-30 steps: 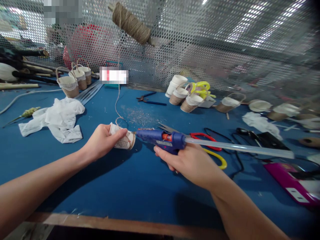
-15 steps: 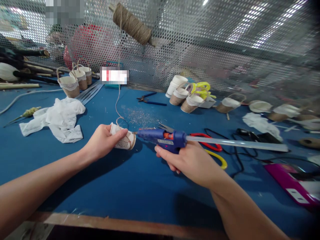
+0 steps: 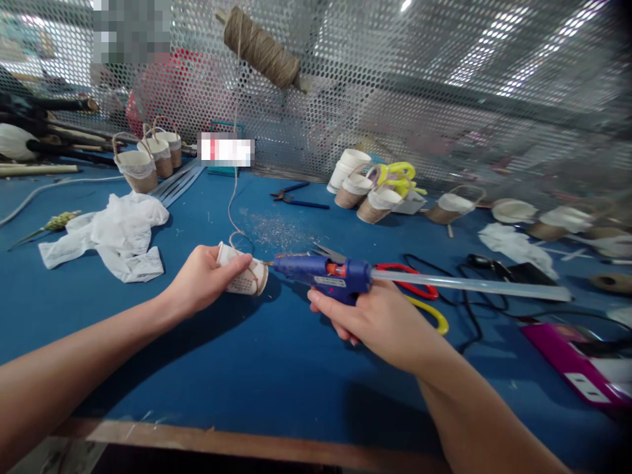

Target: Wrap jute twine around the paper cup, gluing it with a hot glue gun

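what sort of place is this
Probably a craft workshop: there's a blue glue gun above the worktable, a spool of twine by a mesh screen, and small handled cups.

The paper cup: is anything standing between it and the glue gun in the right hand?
Nothing visible stands between them. The left hand holds the paper cup, and the glue gun in the right hand points its nozzle at the cup's edge; contact is unclear.

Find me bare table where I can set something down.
Bare: the blue table between the forearms, nearer than the cup and glue gun; also between the white lace and left forearm. Crowded: right side, with scissors, black cable and purple item.
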{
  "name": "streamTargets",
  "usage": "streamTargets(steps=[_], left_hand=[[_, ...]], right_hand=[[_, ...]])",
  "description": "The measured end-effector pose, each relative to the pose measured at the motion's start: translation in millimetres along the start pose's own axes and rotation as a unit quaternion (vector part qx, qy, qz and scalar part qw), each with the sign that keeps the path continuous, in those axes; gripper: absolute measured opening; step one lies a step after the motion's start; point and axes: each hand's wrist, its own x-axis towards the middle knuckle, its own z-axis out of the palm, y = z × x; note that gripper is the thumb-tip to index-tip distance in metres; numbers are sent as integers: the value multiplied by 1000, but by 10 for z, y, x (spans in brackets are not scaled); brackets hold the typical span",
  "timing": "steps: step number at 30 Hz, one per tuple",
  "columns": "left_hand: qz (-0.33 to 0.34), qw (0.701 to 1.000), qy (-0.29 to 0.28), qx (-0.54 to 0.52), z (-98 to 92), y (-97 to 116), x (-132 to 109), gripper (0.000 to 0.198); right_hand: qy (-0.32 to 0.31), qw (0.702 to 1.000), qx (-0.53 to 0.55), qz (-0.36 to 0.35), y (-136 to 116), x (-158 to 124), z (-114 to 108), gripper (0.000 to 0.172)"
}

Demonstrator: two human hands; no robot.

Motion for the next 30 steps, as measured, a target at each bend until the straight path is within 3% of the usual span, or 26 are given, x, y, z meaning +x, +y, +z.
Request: streamTargets(steps=[30], left_hand=[[1, 1000, 11, -25, 12, -64, 38, 30]], right_hand=[[18, 998, -55, 11, -28, -12, 13, 24]])
